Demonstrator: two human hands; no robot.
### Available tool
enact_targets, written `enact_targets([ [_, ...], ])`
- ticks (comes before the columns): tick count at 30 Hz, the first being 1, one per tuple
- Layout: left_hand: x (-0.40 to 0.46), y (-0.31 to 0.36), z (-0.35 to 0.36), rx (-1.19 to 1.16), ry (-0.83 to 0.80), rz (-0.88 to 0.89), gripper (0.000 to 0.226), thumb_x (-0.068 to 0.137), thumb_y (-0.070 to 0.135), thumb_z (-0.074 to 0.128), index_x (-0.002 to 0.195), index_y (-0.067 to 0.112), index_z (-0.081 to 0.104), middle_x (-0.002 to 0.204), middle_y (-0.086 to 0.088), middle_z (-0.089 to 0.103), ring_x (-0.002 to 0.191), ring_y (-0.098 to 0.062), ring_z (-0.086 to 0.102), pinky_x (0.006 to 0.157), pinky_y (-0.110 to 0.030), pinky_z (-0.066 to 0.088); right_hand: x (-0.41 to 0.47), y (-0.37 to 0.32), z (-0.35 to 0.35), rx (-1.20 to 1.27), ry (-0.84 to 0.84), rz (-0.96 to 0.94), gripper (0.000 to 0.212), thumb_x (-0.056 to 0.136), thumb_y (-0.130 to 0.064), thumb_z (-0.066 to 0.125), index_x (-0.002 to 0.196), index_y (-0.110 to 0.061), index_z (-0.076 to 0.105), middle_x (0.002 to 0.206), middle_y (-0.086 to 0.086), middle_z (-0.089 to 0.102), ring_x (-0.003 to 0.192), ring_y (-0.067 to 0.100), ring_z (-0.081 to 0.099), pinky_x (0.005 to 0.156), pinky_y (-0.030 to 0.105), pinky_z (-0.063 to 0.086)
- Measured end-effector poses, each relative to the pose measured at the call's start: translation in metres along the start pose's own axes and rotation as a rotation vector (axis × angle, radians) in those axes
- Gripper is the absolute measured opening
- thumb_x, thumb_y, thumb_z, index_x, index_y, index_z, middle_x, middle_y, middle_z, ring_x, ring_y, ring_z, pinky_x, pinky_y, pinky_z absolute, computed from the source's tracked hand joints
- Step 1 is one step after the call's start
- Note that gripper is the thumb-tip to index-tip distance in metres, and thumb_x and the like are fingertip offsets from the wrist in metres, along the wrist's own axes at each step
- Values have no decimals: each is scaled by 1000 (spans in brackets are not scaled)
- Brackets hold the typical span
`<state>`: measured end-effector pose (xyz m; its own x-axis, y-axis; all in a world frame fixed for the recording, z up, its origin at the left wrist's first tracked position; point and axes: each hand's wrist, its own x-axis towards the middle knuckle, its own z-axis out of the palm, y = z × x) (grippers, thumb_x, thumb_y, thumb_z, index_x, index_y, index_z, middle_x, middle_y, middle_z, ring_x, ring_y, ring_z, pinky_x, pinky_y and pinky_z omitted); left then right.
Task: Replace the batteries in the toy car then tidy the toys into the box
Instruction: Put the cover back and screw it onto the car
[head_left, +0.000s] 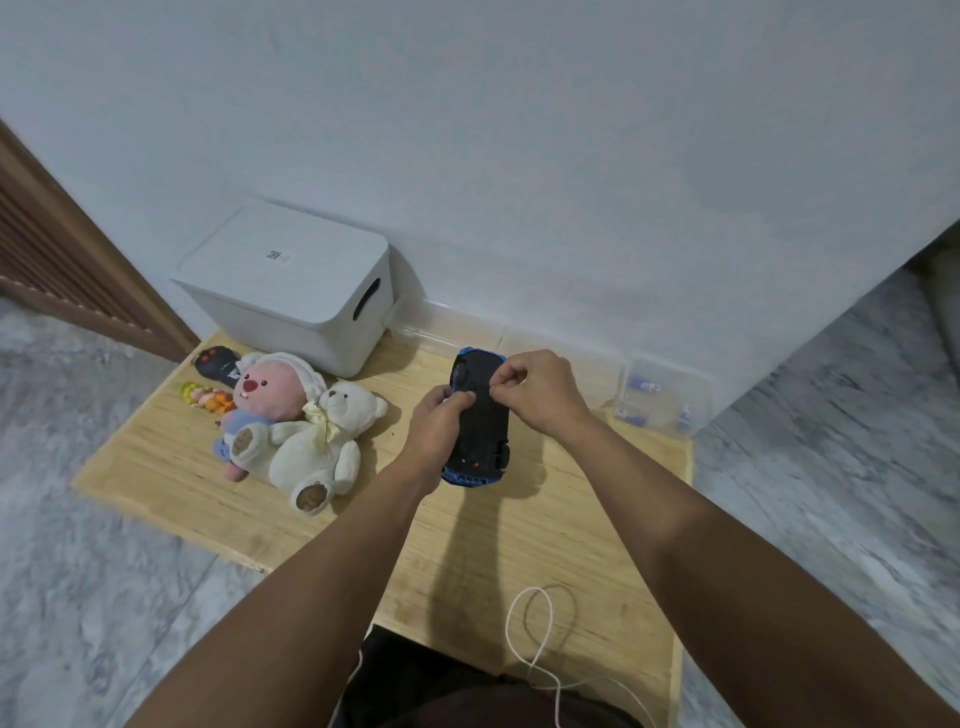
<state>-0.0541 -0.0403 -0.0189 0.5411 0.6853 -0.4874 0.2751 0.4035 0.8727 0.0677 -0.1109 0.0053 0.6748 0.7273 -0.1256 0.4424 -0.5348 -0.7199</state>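
Note:
A blue toy car (480, 436) lies upside down on the wooden board (467, 545), its black underside facing up. My left hand (439, 431) grips the car's left side, thumb on the underside. My right hand (537, 392) is above the car's far half, its fingertips pinched together at the underside; what they pinch is too small to tell. The white storage box (291, 283) stands lid-on at the back left. A clear container (665, 397) holding several batteries sits at the back right.
A pink plush (265, 400), a white teddy bear (319, 447), a small orange figure (205, 397) and a black remote (218, 364) lie at the left. A clear lid (441, 330) rests by the wall. A white cable (540, 649) loops near me.

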Motion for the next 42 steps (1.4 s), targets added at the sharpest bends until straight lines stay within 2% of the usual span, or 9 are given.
enact_targets([
  [4, -3, 1, 2, -1, -4, 6, 7, 92, 22, 57, 87, 17, 58, 94, -11, 67, 84, -28, 63, 79, -43, 53, 2, -1, -6, 28, -14, 20, 8, 74, -11, 74, 75, -17, 77, 72, -7, 68, 74, 11, 63, 70, 27, 52],
  [9, -5, 6, 2, -45, -11, -4, 11, 94, 23, 55, 98, 12, 58, 97, -12, 68, 83, -27, 64, 73, -39, 53, -8, -1, -7, -24, 24, -59, 13, 82, -16, 69, 91, -18, 79, 91, -3, 74, 89, 12, 65, 77, 25, 51],
  [13, -6, 10, 3, -67, -17, -5, 16, 95, 22, 53, 104, 10, 59, 99, -13, 68, 81, -26, 65, 69, -35, 54, -15, 1, -4, -82, 80, -147, 20, 86, -18, 64, 101, -19, 77, 100, -1, 72, 96, 16, 64, 85, 33, 52],
  [19, -7, 13, 2, -77, -26, -6, 16, 96, 22, 51, 104, 11, 60, 94, -11, 67, 77, -24, 66, 63, -32, 54, -20, 6, 3, -165, 116, -239, 27, 88, -17, 58, 109, -21, 74, 99, -1, 66, 92, 22, 62, 79, 35, 50],
  [28, -9, 14, 3, -84, -18, -4, 13, 97, 23, 51, 99, 15, 61, 95, -11, 68, 79, -24, 66, 67, -35, 56, -26, 11, 8, -310, 184, -383, 30, 90, -15, 54, 113, -16, 73, 98, 0, 64, 79, 27, 64, 66, 34, 50],
  [32, -9, 13, 3, -93, -25, 3, 13, 97, 21, 50, 97, 14, 62, 93, -11, 67, 77, -23, 65, 64, -33, 56, -26, 10, 7, -298, 202, -364, 29, 88, -14, 55, 109, -17, 75, 96, -1, 65, 78, 26, 64, 66, 33, 50],
  [36, -8, 11, 3, -78, -47, -8, 19, 96, 22, 51, 105, 10, 61, 95, -12, 68, 78, -25, 66, 61, -31, 55, -24, 9, 3, -260, 151, -291, 28, 90, -16, 55, 110, -20, 74, 99, -1, 65, 86, 22, 62, 74, 33, 50],
  [39, -7, 8, 1, -72, -61, -31, 19, 95, 23, 52, 105, 9, 62, 92, -12, 69, 75, -25, 67, 61, -32, 53, -22, 7, -2, -63, 98, -159, 28, 88, -13, 56, 108, -21, 73, 100, -2, 68, 94, 14, 61, 84, 28, 50],
  [42, -6, 7, 0, -80, -67, -63, 21, 95, 23, 52, 107, 9, 61, 90, -10, 69, 73, -25, 67, 61, -32, 52, -22, 1, -11, 207, 81, 11, 28, 83, -7, 59, 104, -23, 69, 83, -3, 65, 79, 11, 60, 70, 23, 47],
])
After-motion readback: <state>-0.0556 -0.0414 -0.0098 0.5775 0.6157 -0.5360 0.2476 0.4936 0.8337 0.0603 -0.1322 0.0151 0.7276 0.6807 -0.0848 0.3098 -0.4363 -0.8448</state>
